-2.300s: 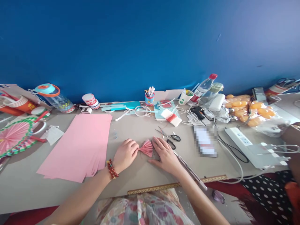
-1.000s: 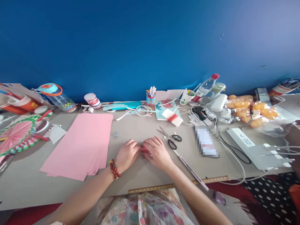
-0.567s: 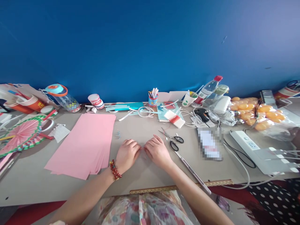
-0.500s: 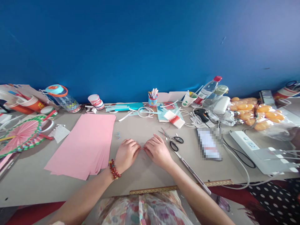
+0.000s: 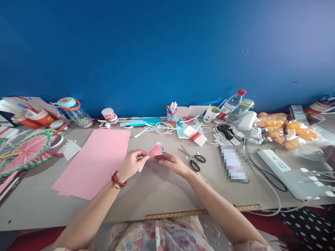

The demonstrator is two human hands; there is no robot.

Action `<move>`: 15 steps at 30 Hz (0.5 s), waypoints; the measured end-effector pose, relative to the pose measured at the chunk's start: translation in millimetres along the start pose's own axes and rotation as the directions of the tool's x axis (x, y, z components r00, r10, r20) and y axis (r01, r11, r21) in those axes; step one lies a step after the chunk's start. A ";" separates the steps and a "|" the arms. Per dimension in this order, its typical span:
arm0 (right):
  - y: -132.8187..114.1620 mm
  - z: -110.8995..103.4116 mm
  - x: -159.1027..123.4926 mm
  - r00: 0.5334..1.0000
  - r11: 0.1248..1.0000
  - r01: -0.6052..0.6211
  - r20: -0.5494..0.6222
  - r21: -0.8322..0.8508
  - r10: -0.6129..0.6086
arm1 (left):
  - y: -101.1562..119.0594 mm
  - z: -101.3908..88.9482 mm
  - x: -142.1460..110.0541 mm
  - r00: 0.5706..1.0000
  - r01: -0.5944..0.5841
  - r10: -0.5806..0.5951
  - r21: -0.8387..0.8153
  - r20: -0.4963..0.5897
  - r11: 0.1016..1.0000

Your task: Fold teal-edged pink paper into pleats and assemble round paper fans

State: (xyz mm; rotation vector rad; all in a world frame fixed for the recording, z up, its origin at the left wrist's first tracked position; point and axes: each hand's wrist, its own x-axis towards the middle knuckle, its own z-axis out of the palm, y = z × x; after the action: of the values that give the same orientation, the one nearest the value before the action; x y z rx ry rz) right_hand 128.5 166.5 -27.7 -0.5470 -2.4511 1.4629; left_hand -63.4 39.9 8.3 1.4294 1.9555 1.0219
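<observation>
Holding step: pleated pink paper (image 5: 155, 150) mid-frame, L hand (image 5: 132, 165) thumb + fingers clamped on its narrow pt. R hand (image 5: 175, 164) fingers slightly apart nearby, contact prob. nil. Next move needs lt. grip, pleats uncrushed.

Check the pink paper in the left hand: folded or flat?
Folded: the pink paper shows pleats, pinched at the left hand and fanning out toward the right hand.

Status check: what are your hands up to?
Left hand pinching pleated pink paper mid-length. Right hand open beside its fanned end. Scissors right of right hand, not between hands.
</observation>
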 end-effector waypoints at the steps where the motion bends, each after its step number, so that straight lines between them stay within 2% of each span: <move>1: -3.1 7.8 2.3 1.000 1.000 0.001 0.010 0.001 -0.001 | -0.4 -0.4 0.5 1.000 0.008 -0.008 -0.016 0.003 1.000; 3: -8.1 21.3 6.1 0.999 0.986 -0.017 -0.031 -0.168 0.012 | -1.2 -1.7 1.3 1.000 0.018 -0.018 -0.044 0.006 0.999; 5: -11.5 30.2 8.7 0.996 0.911 -0.052 -0.091 -0.410 0.016 | -1.8 -4.2 2.0 1.000 0.026 -0.027 -0.059 -0.007 0.998; 7: -14.1 34.6 10.7 0.993 0.832 -0.082 -0.112 -0.549 0.024 | -1.8 -8.2 2.5 0.999 0.032 -0.034 -0.067 -0.029 0.997; 10: -18.1 37.6 12.5 0.994 0.806 -0.101 -0.082 -0.584 0.065 | -2.0 -15.7 3.1 0.997 0.030 -0.035 -0.078 -0.063 0.997; 13: -22.2 39.3 12.8 0.996 0.834 -0.087 -0.039 -0.546 0.079 | -4.7 -22.7 2.8 0.995 0.041 -0.047 -0.072 -0.085 0.997; 15: -24.1 37.2 11.7 0.997 0.852 -0.073 -0.026 -0.518 0.070 | -8.1 -26.6 2.2 0.995 0.068 -0.074 -0.095 -0.060 0.993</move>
State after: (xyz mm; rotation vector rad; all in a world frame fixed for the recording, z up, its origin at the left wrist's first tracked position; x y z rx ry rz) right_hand 98.9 131.6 -24.0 -0.7450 -2.8478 0.7919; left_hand -89.0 33.4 17.5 1.2828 1.9619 1.1224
